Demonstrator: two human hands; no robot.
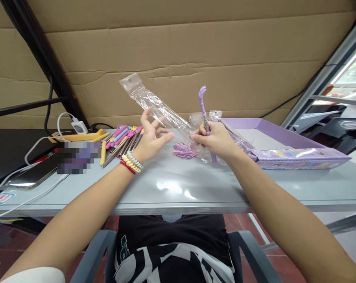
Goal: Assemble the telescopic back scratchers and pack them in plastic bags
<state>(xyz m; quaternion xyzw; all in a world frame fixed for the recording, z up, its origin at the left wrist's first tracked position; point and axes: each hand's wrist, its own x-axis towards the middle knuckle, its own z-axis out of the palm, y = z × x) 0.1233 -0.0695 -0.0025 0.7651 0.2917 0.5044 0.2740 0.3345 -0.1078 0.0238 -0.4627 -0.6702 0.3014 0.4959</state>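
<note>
Right hand point(217, 137) closes around a purple stick point(202, 96) with a hand-shaped tip, held upright and rising above the fist; its thumb and forefinger also pinch the lower end of a clear plastic sleeve point(166, 111) slanting up and leftward. Left hand point(154, 139) is spread wide beside the sleeve, contact unclear. Between the hands lies a pile of small cards point(183, 150); left of the left hand, many colourful sticks point(123, 137); right of the right hand, a purple box point(301, 159)
</note>
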